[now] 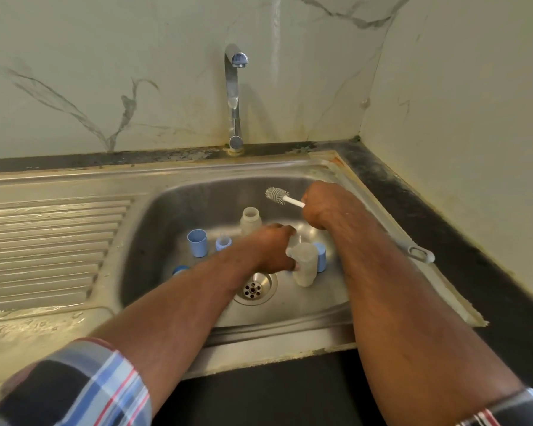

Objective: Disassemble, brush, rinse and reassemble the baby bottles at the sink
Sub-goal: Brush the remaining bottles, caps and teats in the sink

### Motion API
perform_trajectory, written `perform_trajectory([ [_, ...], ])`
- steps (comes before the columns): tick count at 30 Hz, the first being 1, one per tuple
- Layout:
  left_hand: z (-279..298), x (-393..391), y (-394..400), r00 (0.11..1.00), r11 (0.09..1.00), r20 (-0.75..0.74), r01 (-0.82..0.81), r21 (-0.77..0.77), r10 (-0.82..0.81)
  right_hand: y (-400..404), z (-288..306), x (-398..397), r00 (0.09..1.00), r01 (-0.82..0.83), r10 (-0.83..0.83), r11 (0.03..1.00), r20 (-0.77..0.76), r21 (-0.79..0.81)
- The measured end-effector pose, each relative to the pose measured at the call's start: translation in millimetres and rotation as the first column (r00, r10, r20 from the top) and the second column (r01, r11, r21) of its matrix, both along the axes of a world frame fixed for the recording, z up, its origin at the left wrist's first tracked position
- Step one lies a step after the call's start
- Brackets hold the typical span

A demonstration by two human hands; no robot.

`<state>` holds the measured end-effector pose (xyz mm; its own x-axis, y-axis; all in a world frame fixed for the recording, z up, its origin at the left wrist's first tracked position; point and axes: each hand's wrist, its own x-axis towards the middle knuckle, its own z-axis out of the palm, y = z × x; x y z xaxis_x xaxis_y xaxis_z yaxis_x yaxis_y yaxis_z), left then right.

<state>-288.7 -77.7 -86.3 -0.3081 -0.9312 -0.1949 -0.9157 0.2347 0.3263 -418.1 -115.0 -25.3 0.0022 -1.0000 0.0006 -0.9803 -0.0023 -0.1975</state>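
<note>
Taking the drain (252,288) of the sink (290,312) as the mark: just beyond it and a little right, the left hand (276,247) has its grip closed round a clear, cloudy bottle body (304,264), which stands in the basin tilted slightly toward the viewer. Farther back and right of the drain, the right hand (319,206) grips the white handle of a bottle brush (277,195) in a fist, the bristled head pointing left, in the air and clear of any bottle.

The step in hand looks like brushing this body. To do it well, I would steady the bottle firmly, turn its mouth toward the brush, feed the head straight in and twist it against walls and base; the mouth is hidden here, so which way it faces cannot be told.

Directly right of the held bottle, touching or nearly so, stands a blue cap (320,256). Left of the drain a blue piece (180,269) peeks from behind the forearm. Farther back and left stand a blue cup-shaped cap (197,242), open end up and seemingly empty, and a blue collar ring (223,242). Behind the drain a second bottle body (250,221) stands upright, mouth open. At the back, the tap (235,96) runs no water.
</note>
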Motion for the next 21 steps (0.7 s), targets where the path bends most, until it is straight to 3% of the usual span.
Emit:
perform_trajectory([
  [10, -11, -33, 2, 0.983, 0.986, 0.147, 0.129, -0.102, -0.113, 5, 5, 2, 0.998, -0.047, 0.047, 0.999, 0.039, 0.005],
  [12, -8, -27, 4, 0.993, 0.99, 0.079, 0.091, -0.107, -0.083, 8, 10, 4, 0.994, -0.074, 0.072, 0.997, 0.084, 0.019],
  [16, 14, 17, 5, 0.963, 0.985, -0.252, -0.127, -0.112, 0.096, 20, 23, 12, 0.973, -0.165, 0.16, 0.986, 0.164, 0.021],
  [18, 23, 55, 6, 0.821, 0.937, -0.499, -0.346, -0.05, 0.277, 29, 25, 20, 0.946, -0.192, 0.187, 0.981, 0.263, -0.009],
  [19, 28, 75, 9, 0.656, 0.884, -0.655, -0.466, 0.039, 0.375, 34, 26, 26, 0.929, -0.214, 0.208, 0.977, 0.307, -0.013],
  [21, 33, 105, 18, 0.216, 0.761, -0.846, -0.581, 0.29, 0.487, 45, 25, 37, 0.89, -0.257, 0.233, 0.966, 0.392, 0.008],
])
